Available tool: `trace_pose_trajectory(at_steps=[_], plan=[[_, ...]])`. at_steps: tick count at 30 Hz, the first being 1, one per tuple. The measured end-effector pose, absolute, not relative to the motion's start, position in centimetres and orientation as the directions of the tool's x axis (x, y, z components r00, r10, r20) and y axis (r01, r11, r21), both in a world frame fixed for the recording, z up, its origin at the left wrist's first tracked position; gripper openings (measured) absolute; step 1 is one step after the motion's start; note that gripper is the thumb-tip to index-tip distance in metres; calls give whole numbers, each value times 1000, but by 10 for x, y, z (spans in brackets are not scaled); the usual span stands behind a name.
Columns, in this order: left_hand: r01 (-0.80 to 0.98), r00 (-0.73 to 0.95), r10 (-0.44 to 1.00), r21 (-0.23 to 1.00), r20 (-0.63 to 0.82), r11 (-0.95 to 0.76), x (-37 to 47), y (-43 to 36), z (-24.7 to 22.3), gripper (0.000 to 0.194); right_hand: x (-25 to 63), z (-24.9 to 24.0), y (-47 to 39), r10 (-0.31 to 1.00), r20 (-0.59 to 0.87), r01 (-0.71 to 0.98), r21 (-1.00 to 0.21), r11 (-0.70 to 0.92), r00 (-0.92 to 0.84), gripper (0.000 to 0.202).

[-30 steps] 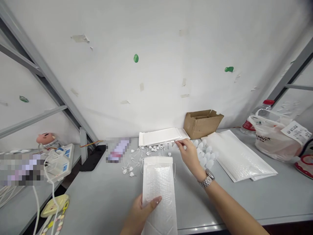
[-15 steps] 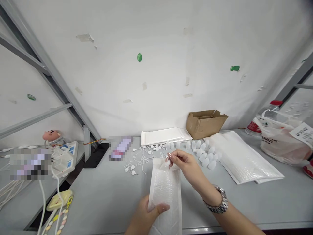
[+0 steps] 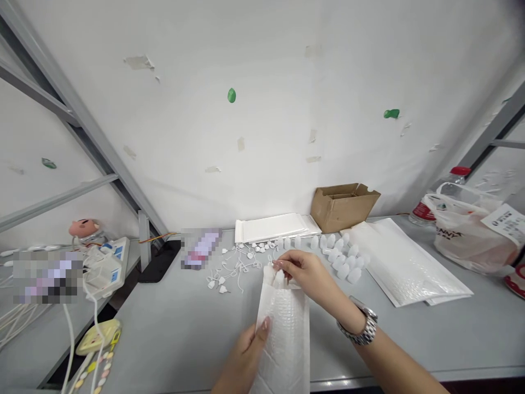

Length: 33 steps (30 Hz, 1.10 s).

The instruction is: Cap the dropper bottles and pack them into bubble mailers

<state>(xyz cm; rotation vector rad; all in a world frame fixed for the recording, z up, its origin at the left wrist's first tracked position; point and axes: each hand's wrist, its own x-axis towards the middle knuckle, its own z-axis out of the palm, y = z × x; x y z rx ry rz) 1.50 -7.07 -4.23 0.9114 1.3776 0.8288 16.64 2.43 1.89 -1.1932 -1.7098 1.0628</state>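
Note:
A white bubble mailer (image 3: 285, 334) stands tilted up over the front of the table, its mouth at the far end. My left hand (image 3: 248, 350) is closed on its left edge, thumb lying across the front. At the mouth, my right hand (image 3: 301, 271) pinches with bent fingers beside the mailer's flap; a small white rounded shape shows by the fingertips, too unclear to name. Just beyond lie small white tags on looped strings (image 3: 241, 262). Several translucent white oval pieces (image 3: 340, 262) are grouped to the right of them.
Flat white mailers (image 3: 270, 227) are stacked by the wall beside an open cardboard box (image 3: 344, 208). Larger bubble mailers (image 3: 410, 268) lie at right, near a plastic bag (image 3: 463, 235) and a red-capped bottle (image 3: 426, 210). A phone (image 3: 202, 249), power strip (image 3: 110, 268) and cables occupy the left.
The mailer has shifted slightly right. My left hand has moved up along its edge, and my right hand has shifted slightly left at the mouth.

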Motion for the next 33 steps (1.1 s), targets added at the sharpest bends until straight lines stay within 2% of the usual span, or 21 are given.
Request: trace_pose_trajectory(at_steps=[4, 7, 12, 16, 18, 20, 21, 23, 24, 26, 28, 31, 33], plan=[[-2, -200, 859, 877, -472, 481, 19, -72, -36, 55, 155, 13, 15, 959, 196, 268, -931, 248, -206, 10], [-72, -256, 831, 867, -494, 493, 19, -72, -34, 52, 149, 10, 8, 938, 243, 312, -896, 315, -249, 17], [-103, -263, 847, 887, -462, 451, 18, -71, -40, 50, 150, 7, 4, 888, 177, 367, -863, 348, -424, 44], [-77, -108, 921, 927, -375, 368, 17, -70, -44, 55, 155, 6, 1, 817, 96, 435, -807, 398, -569, 49], [-75, -150, 915, 928, -373, 366, 13, -69, -45, 58, 159, 7, -1, 828, 196, 425, -783, 455, -525, 38], [-103, -294, 854, 903, -428, 417, 5, -68, -45, 59, 165, 8, -4, 857, 372, 389, -775, 498, -357, 21], [-144, -356, 810, 884, -466, 445, 1, -67, -44, 60, 168, 8, -6, 866, 434, 374, -781, 499, -250, 23], [-257, -394, 768, 863, -505, 435, -4, -67, -43, 65, 172, 5, -12, 895, 432, 335, -831, 444, -113, 39], [-306, -383, 783, 867, -490, 392, -4, -68, -42, 70, 172, 3, -17, 918, 374, 297, -869, 396, -129, 42], [-342, -350, 852, 900, -389, 270, 3, -70, -40, 80, 169, -1, -30, 924, 233, 194, -934, 300, -304, 45], [-275, -313, 919, 949, -240, 154, 15, -73, -37, 85, 163, -6, -44, 857, 179, 121, -956, 268, -484, 48], [-161, -231, 970, 986, -78, 41, 30, -74, -31, 77, 157, -14, -57, 786, 317, 39, -918, 395, -530, 54], [-125, -223, 971, 990, -85, 58, 31, -72, -25, 65, 161, -21, -54, 803, 395, 14, -894, 448, -446, 50]])
